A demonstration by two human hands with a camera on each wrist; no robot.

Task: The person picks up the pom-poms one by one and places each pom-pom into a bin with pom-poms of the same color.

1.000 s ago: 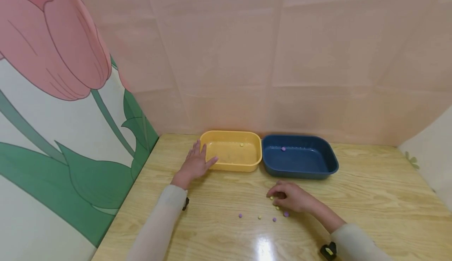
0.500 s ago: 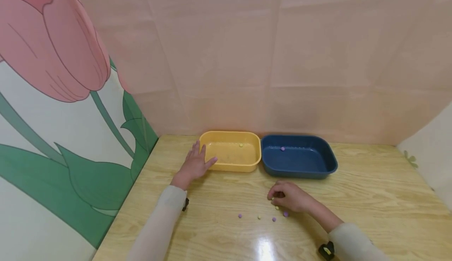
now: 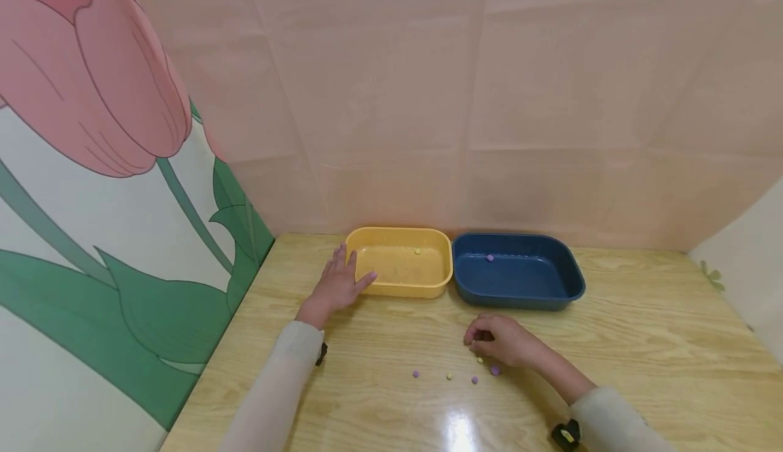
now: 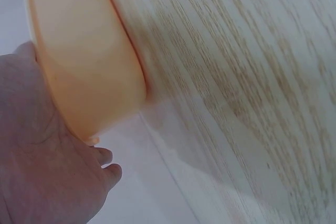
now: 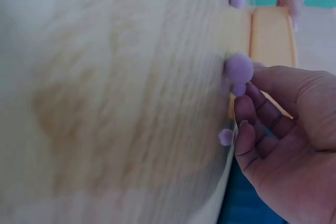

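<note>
My left hand point(image 3: 336, 285) rests on the left end of the yellow tray point(image 3: 400, 290), fingers spread over its rim and thumb along the front edge. In the left wrist view the palm point(image 4: 47, 145) lies against the tray's wall point(image 4: 89, 56). Just in front of the blue tray point(image 3: 520, 300), my right hand point(image 3: 504, 342) pinches a small yellow ball, hidden behind its fingers. A yellow ball point(image 3: 480, 359) and a bigger purple ball point(image 3: 495, 370) lie right beside that hand. The right wrist view shows the bigger purple ball point(image 5: 239, 68) close to the curled fingers point(image 5: 245, 142).
Nearer on the wooden table point(image 3: 367, 411) lie a purple ball point(image 3: 416, 374), a yellow ball point(image 3: 449, 376) and another purple ball point(image 3: 474, 380). One yellow ball point(image 3: 418, 251) sits inside the yellow tray, one purple ball point(image 3: 490, 257) inside the blue tray. Behind stands a pink cloth backdrop point(image 3: 391, 98).
My right thumb and fingers have drawn together round the small yellow ball, which showed between them a second ago. My left hand has stayed on the yellow tray.
</note>
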